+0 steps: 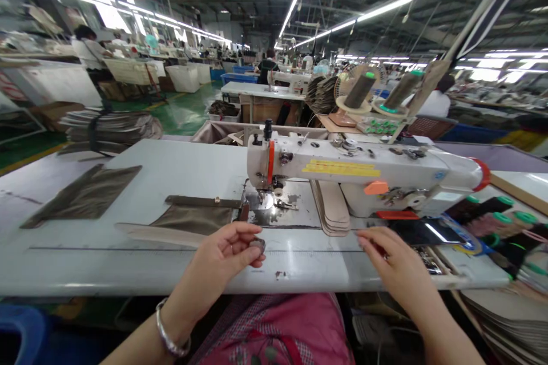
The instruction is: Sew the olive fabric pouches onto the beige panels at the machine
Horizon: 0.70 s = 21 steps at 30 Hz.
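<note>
My left hand is closed on a small dark metallic object, pinched between thumb and fingers above the table's front part. My right hand hovers near the front end of a stack of beige padded pieces, thumb and fingertips close together; whether anything is between them is too small to tell. The white sewing machine stands behind both hands, its needle area over a worn metal plate. Left of the plate lies a dark fabric piece with a beige strip along its front.
Another dark fabric piece lies at the table's left. Behind it is a tied fabric stack. Thread cones, a dark phone-like slab and a small parts tray are at the right. Upright thread spools stand behind the machine.
</note>
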Each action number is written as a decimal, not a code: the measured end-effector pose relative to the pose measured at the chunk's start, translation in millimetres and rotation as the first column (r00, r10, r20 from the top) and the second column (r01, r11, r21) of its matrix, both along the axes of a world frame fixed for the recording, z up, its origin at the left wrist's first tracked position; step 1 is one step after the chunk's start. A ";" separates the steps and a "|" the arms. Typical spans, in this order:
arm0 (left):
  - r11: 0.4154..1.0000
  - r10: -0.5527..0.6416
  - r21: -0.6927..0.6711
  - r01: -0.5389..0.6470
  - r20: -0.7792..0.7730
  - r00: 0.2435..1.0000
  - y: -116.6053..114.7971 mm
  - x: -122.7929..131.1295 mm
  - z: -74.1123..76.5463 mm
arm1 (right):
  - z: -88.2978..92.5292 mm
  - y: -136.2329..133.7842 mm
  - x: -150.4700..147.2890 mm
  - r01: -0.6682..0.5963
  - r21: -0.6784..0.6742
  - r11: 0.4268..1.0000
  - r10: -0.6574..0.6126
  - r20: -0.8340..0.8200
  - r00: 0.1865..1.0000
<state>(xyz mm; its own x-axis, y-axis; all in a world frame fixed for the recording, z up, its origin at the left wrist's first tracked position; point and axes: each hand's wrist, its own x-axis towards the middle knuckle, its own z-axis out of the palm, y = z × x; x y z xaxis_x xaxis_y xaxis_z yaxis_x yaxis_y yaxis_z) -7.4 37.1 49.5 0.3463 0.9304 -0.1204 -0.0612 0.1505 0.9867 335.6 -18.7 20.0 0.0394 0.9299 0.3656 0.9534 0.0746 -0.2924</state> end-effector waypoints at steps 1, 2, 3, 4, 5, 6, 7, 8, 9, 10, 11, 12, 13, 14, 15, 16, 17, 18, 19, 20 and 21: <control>1.000 0.000 0.005 0.000 -0.023 1.000 1.9 -0.7 0.4 | -4.7 2.2 19.7 0.071 0.012 0.997 -0.072 0.045 0.996; 1.000 -0.001 0.010 0.001 -0.046 0.999 3.5 -0.7 0.7 | -9.9 5.3 36.1 0.131 0.023 0.991 -0.132 0.094 0.987; 1.000 -0.004 0.012 0.005 -0.068 0.998 4.5 -0.3 0.8 | -15.2 9.2 48.4 0.177 0.032 0.984 -0.180 0.132 0.975; 1.000 -0.005 0.013 0.006 -0.085 0.996 5.1 0.6 0.8 | -20.4 13.6 56.5 0.211 0.037 0.977 -0.215 0.170 0.962; 1.000 -0.005 0.014 0.006 -0.094 0.996 5.3 1.6 0.9 | -25.4 18.0 60.8 0.236 0.041 0.971 -0.240 0.206 0.949; 1.000 -0.002 0.015 0.003 -0.096 0.995 5.1 2.7 1.2 | -29.8 22.2 62.0 0.253 0.042 0.966 -0.256 0.237 0.937; 1.000 0.002 0.018 0.000 -0.091 0.996 4.6 3.7 1.8 | -33.6 25.8 61.2 0.265 0.040 0.964 -0.266 0.264 0.927; 1.000 0.008 0.023 -0.006 -0.080 0.997 3.7 4.4 2.8 | -36.5 28.6 59.2 0.273 0.038 0.961 -0.272 0.285 0.919; 0.999 0.015 0.030 -0.013 -0.068 0.998 2.7 4.9 4.1 | -38.7 30.4 57.1 0.279 0.037 0.960 -0.277 0.301 0.913; 0.999 0.023 0.036 -0.021 -0.055 0.998 1.7 4.9 5.9 | -40.0 31.3 55.3 0.282 0.037 0.959 -0.279 0.312 0.908; 0.999 0.029 0.041 -0.027 -0.042 0.999 0.6 4.6 7.8 | -40.7 31.3 53.9 0.283 0.039 0.958 -0.280 0.318 0.906; 0.998 0.035 0.044 -0.034 -0.029 0.999 -0.4 4.1 9.7 | -40.8 30.4 52.8 0.282 0.045 0.958 -0.281 0.319 0.905; 0.998 0.041 0.046 -0.040 -0.018 0.999 -1.2 3.3 11.4 | -40.2 28.5 51.3 0.279 0.051 0.959 -0.280 0.313 0.907; 0.998 0.044 0.047 -0.043 -0.010 0.999 -1.8 2.5 12.7 | -38.8 25.6 48.7 0.270 0.057 0.961 -0.274 0.303 0.913; 0.998 0.042 0.047 -0.042 -0.004 0.999 -2.2 1.7 13.4 | -36.5 21.7 44.2 0.261 0.069 0.963 -0.270 0.293 0.917; 0.998 0.036 0.044 -0.036 -0.001 0.999 -2.3 1.1 13.7 | -33.1 16.8 37.0 0.247 0.083 0.965 -0.261 0.267 0.928; 0.999 0.027 0.039 -0.027 0.000 1.000 -2.2 0.8 13.6 | -28.5 11.1 26.7 0.222 0.089 0.971 -0.236 0.210 0.949; 0.999 0.014 0.032 -0.014 0.000 1.000 -2.1 1.0 13.2 | -22.6 5.3 13.3 0.195 0.098 0.976 -0.206 0.130 0.970; 1.000 0.000 0.024 0.000 0.002 1.000 -1.9 1.6 12.7 | -15.8 -0.2 -2.8 0.139 0.088 0.986 -0.136 -0.032 0.990; 1.000 -0.013 0.015 0.013 0.005 1.000 -1.9 2.7 12.3 | -8.4 -4.5 -21.0 0.062 0.073 0.995 -0.044 -0.228 0.973; 1.000 -0.029 0.007 0.029 0.007 1.000 -2.1 4.1 12.1 | -0.8 -7.2 -40.1 -0.017 0.068 0.998 0.044 -0.417 0.908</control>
<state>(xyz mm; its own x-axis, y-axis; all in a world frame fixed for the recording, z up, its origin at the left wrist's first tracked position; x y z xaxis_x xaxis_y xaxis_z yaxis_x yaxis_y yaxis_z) -3.3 35.1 61.6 0.3740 0.9207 -0.1119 -0.0634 0.1458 0.9873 295.5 -25.9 19.2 0.1735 0.9091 0.3787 0.7421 0.1321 -0.6571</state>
